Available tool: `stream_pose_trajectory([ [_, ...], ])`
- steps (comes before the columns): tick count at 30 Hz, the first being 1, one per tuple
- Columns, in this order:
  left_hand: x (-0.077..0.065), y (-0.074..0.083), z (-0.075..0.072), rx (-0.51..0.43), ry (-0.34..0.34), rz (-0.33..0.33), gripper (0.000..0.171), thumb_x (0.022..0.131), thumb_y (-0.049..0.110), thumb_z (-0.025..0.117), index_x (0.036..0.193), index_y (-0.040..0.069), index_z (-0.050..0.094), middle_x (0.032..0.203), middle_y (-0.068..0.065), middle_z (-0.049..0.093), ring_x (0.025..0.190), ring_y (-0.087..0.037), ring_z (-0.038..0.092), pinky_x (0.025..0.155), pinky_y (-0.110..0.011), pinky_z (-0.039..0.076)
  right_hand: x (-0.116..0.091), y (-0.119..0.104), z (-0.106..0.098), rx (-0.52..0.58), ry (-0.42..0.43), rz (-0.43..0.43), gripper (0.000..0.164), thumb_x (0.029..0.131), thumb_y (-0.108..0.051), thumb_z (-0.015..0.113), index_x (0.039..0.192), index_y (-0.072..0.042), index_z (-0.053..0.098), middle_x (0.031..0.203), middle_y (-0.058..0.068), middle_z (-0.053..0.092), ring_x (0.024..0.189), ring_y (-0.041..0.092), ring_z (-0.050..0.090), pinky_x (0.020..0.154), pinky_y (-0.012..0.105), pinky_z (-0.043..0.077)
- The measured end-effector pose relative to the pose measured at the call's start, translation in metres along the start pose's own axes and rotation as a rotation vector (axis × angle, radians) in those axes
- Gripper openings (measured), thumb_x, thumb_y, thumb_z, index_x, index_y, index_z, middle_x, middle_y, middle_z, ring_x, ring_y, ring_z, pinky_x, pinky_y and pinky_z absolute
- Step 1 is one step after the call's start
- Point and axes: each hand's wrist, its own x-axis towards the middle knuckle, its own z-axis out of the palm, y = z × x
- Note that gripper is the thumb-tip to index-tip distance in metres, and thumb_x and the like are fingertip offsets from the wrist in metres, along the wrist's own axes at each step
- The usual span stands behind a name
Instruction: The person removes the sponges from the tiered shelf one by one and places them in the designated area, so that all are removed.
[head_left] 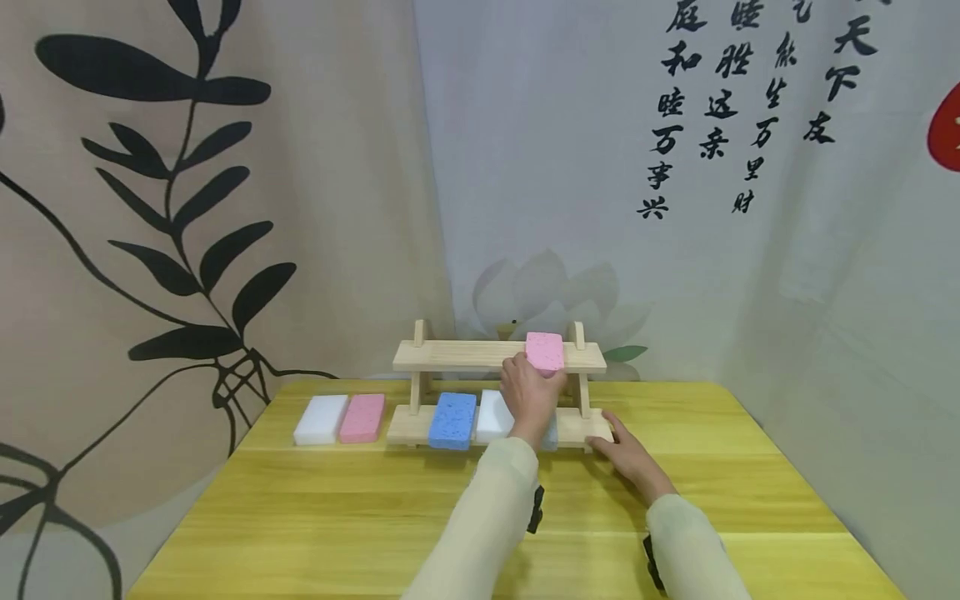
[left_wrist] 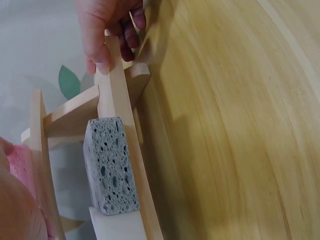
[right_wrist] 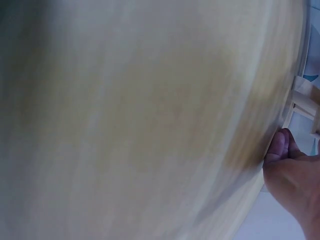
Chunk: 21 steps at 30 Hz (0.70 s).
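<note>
A pale two-tier wooden rack (head_left: 461,357) stands at the back of the table. At the right end of its upper board is a pink sponge (head_left: 544,350), its lower edge gripped by my left hand (head_left: 529,398). My right hand (head_left: 628,457) holds the right end of the lower board, the thumb over the wood in the left wrist view. On that lower board lean a blue sponge (head_left: 453,421), a white sponge (head_left: 492,415) and a grey, pitted sponge (left_wrist: 111,167). My left hand and wrist cover much of the grey one in the head view.
Left of the rack, another white sponge (head_left: 321,420) and another pink sponge (head_left: 362,418) lie side by side on the wooden table (head_left: 300,517). A printed cloth backdrop (head_left: 360,208) hangs right behind the table.
</note>
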Motion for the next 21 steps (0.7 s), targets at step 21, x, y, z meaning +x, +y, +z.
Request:
stream_pose_trajectory([
  [21, 0.041, -0.039, -0.088, -0.195, 0.065, 0.061, 0.069, 0.069, 0.036, 0.081, 0.124, 0.004, 0.055, 0.115, -0.011, 0.054, 0.104, -0.027, 0.05, 0.087, -0.042, 0.043, 0.001, 0.006, 0.0, 0.035, -0.038, -0.003, 0.089, 0.097, -0.051, 0.056, 0.16, -0.012, 0.006, 0.159, 0.032, 0.01, 0.143, 0.052, 0.013, 0.113, 0.064, 0.017],
])
